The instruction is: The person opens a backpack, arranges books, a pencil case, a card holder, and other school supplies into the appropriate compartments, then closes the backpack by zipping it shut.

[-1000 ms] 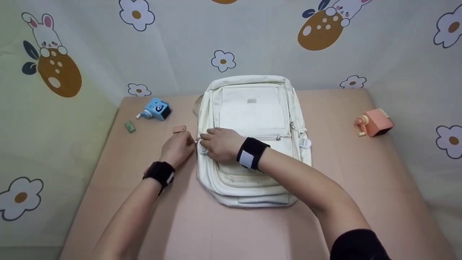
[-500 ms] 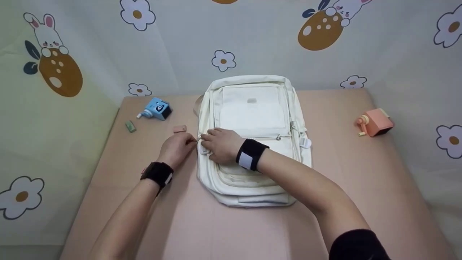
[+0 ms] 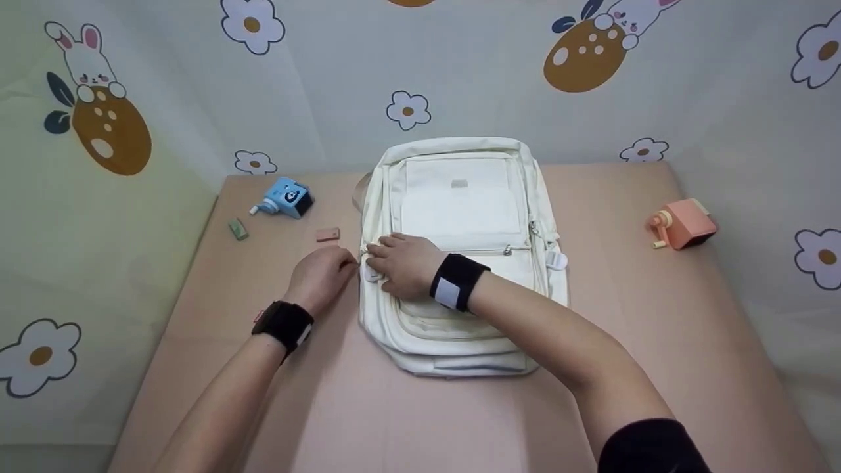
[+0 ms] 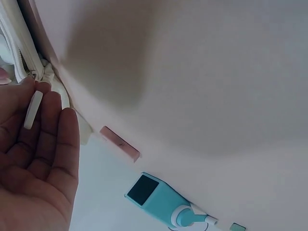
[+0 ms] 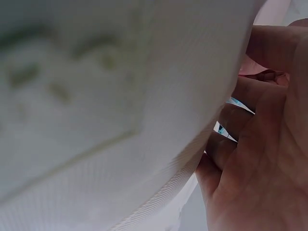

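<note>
A cream backpack (image 3: 460, 213) lies front side up on the table, its top pointing away from me. At its left edge my left hand (image 3: 320, 277) pinches a zipper pull (image 4: 33, 109) between thumb and forefinger. The left wrist view shows the white tab of this pull lying against the curled fingers, close below the zipper teeth (image 4: 19, 62). My right hand (image 3: 406, 266) rests on the front of the bag near the same edge. Its fingers are spread and touch the fabric, as the right wrist view (image 5: 260, 125) also shows.
A blue crank pencil sharpener (image 3: 287, 198) lies at the back left, with a green eraser-like block (image 3: 238, 229) beside it. A small pink block (image 3: 327, 234) lies just beyond my left hand. An orange crank sharpener (image 3: 683, 224) stands far right. Patterned cloth (image 3: 341, 79) borders the table.
My left hand has slid slightly toward me along the bag's left edge, leaving the pink block more visible. The right hand stays in place on the bag.
</note>
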The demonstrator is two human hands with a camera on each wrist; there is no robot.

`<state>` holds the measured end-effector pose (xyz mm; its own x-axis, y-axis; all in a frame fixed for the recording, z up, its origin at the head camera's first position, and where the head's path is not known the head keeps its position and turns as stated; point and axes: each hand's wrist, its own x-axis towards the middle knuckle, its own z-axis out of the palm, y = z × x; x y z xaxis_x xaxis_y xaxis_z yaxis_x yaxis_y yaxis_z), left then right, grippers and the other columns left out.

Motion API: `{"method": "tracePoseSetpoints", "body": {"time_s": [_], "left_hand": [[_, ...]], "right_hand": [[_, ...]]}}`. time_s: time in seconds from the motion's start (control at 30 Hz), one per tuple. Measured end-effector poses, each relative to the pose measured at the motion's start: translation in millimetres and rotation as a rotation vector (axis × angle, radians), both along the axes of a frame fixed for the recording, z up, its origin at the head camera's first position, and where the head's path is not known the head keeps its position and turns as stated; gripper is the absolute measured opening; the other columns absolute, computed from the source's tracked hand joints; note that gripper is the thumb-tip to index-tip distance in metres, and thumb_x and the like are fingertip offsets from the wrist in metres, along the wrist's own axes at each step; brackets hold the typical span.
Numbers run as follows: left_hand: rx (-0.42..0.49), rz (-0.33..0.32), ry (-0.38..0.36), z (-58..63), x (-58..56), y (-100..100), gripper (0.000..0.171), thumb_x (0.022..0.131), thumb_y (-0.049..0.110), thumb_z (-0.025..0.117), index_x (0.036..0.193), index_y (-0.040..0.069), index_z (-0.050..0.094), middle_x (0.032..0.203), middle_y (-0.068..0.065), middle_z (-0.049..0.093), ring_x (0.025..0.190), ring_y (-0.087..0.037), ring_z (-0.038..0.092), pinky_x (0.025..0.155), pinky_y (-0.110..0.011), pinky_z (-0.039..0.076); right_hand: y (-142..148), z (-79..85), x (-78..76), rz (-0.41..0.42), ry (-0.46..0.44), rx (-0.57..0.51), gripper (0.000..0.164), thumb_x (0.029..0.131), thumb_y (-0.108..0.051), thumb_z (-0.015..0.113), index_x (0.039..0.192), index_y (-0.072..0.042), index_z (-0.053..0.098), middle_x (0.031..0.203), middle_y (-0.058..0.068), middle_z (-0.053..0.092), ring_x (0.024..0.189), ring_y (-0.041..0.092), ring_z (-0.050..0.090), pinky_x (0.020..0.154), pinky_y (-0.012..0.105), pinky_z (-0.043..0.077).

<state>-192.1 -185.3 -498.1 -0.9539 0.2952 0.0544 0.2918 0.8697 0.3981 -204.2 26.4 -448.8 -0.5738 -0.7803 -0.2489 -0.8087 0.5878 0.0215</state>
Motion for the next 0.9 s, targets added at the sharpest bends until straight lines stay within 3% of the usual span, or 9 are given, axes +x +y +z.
{"method": "tracePoseSetpoints", "body": {"time_s": [0.23, 0.5, 0.67, 0.9], "left_hand": [[-0.022, -0.052, 0.050, 2.7, 15.1, -2, 0.007, 0.096, 0.011, 0.070, 0.097, 0.008, 0.075, 0.094, -0.007, 0.072, 0.090, -0.028, 0.068, 0.082, -0.045, 0.054], [-0.036, -0.109, -0.003, 6.5, 26.0, -2, 0.005, 0.093, 0.010, 0.072, 0.095, 0.008, 0.076, 0.089, -0.004, 0.070, 0.085, -0.026, 0.068, 0.078, -0.045, 0.054], [-0.032, -0.104, -0.030, 6.3, 28.6, -2, 0.007, 0.094, 0.012, 0.071, 0.096, 0.009, 0.076, 0.090, -0.004, 0.071, 0.086, -0.026, 0.068, 0.079, -0.045, 0.054], [-0.027, -0.098, -0.010, 2.5, 28.4, -3, 0.004, 0.094, 0.011, 0.072, 0.094, 0.009, 0.076, 0.088, -0.004, 0.070, 0.084, -0.026, 0.068, 0.078, -0.044, 0.055]], "right_hand": [[0, -2.1, -0.1, 0.015, 0.025, 0.022, 0.058, 0.103, -0.035, 0.052, 0.156, -0.012, 0.044, 0.164, 0.008, 0.035, 0.150, 0.029, 0.030, 0.123, 0.039, 0.019], [0, -2.6, 0.5, 0.012, 0.027, 0.013, 0.058, 0.103, -0.035, 0.055, 0.155, -0.012, 0.045, 0.163, 0.008, 0.035, 0.150, 0.028, 0.031, 0.123, 0.039, 0.020], [0, -2.9, 0.7, 0.010, 0.021, 0.016, 0.058, 0.103, -0.035, 0.054, 0.156, -0.012, 0.044, 0.164, 0.007, 0.035, 0.151, 0.029, 0.030, 0.123, 0.039, 0.019], [3, -2.8, -1.2, 0.005, -0.012, -0.034, 0.062, 0.103, -0.036, 0.052, 0.158, -0.010, 0.038, 0.165, 0.009, 0.032, 0.152, 0.029, 0.026, 0.124, 0.039, 0.015]]}}
